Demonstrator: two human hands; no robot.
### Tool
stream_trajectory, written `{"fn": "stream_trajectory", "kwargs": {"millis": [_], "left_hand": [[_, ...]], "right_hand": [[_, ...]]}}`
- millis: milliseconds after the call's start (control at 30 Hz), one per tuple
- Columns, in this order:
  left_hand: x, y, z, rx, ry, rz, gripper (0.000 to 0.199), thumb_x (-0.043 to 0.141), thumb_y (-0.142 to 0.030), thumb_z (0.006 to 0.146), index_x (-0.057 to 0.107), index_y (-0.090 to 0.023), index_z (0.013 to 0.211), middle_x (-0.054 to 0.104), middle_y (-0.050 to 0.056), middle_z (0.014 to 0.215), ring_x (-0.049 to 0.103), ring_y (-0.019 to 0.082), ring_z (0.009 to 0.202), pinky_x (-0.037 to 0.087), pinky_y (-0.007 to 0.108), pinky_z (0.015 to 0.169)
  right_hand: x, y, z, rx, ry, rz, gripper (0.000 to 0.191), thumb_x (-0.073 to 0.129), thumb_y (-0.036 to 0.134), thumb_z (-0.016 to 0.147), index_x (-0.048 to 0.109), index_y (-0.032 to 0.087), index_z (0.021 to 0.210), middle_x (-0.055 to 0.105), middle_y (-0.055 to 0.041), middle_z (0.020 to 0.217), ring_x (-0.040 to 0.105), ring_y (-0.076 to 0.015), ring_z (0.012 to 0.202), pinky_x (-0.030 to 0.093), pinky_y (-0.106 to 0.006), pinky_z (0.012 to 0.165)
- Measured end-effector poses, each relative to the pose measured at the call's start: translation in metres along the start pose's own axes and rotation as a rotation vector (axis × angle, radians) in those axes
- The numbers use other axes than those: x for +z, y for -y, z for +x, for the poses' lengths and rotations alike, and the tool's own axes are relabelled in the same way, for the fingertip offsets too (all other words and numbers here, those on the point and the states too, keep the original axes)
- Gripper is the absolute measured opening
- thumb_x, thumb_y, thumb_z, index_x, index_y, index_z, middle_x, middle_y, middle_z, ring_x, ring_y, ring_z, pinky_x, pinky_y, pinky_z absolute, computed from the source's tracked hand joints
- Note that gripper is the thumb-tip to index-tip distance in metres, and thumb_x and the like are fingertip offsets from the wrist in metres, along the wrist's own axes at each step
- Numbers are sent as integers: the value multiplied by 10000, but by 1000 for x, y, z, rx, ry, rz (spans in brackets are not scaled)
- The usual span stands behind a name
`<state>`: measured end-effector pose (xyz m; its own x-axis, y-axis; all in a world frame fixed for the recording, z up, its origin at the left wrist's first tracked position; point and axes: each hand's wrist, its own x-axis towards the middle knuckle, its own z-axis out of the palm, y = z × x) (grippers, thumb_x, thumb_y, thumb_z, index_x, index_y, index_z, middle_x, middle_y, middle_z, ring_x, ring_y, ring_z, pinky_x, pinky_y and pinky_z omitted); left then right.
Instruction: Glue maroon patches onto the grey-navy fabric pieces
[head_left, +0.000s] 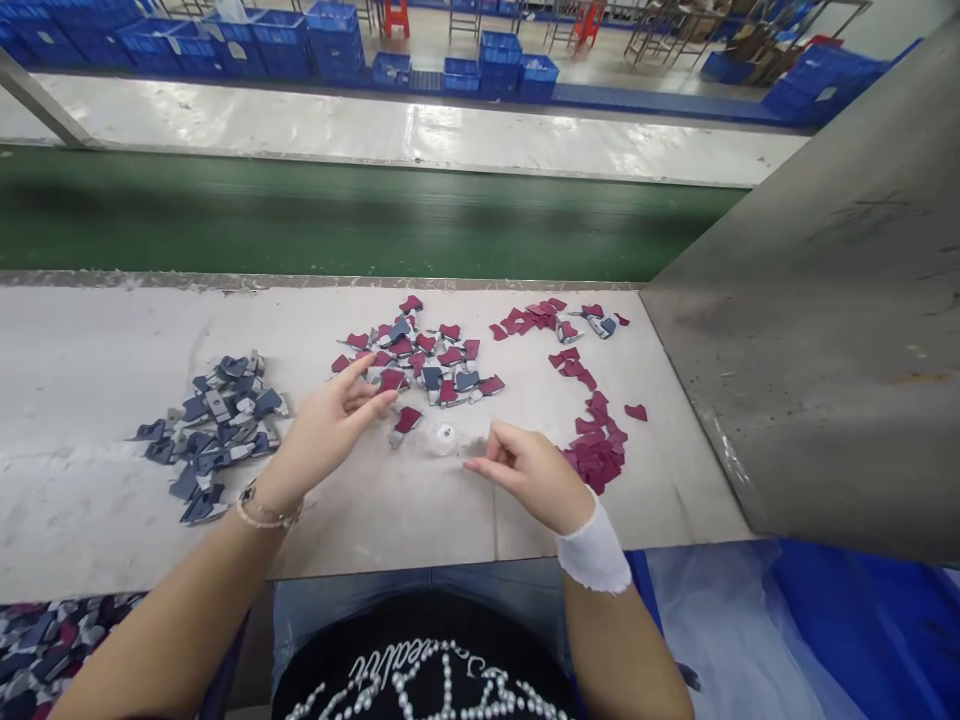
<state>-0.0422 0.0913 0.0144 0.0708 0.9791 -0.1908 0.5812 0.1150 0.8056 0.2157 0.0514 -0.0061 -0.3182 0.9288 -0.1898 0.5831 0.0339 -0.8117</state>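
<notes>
L hand [326,435] half open, empty; R hand [532,475] pinched, hold unclear, near table edge [390,568]

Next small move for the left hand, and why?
Probably pinch the loose maroon-and-grey fabric piece with the left hand. It lies just beyond those fingertips, apart from the mixed heap, so it's the nearest piece, and that hand looks empty.

- Three piles of cut pieces [416,355] lie on the table [90,520], spaced left, middle and right
- A conveyor belt [337,225] runs behind the table
- Crates [247,45] stand beyond the belt
- A steel panel [810,300] rises right of the table
</notes>
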Motion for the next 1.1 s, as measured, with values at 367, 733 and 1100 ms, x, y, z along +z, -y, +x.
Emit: {"fn": "stream_trajectory", "kwargs": {"millis": [367, 733, 1100], "left_hand": [[-67, 86, -39, 44, -143, 976, 400, 503, -486, 931, 619, -179, 1160, 599, 166, 1181, 639, 357, 934, 534, 454, 766], [-30, 90, -42, 210, -115, 552, 262, 545, -273, 927, 662, -243, 1160, 667, 88, 1163, 618, 280, 1106, 462, 404, 977], [-3, 55, -53, -39, -67, -551, 401, 760, -316, 822, 617, -271, 1193, 661, 33, 1032, 681, 190, 904, 553, 273, 762]], "right_hand": [[35, -6, 32, -95, 38, 207, 310, 707, 228, 845, 577, 232, 1127, 627, -49, 1146, 557, -232, 1074, 435, -404, 948], [5, -13, 1, -44, 129, 598, 361, 446, 476, 1007, 383, 333, 1333, 576, -6, 829, 561, -195, 773, 462, -337, 727], [-8, -18, -16, -118, 208, 788, 530, 799, 625, 639, 660, 257, 993, 637, -39, 735, 568, -185, 573, 413, -304, 496]]}}
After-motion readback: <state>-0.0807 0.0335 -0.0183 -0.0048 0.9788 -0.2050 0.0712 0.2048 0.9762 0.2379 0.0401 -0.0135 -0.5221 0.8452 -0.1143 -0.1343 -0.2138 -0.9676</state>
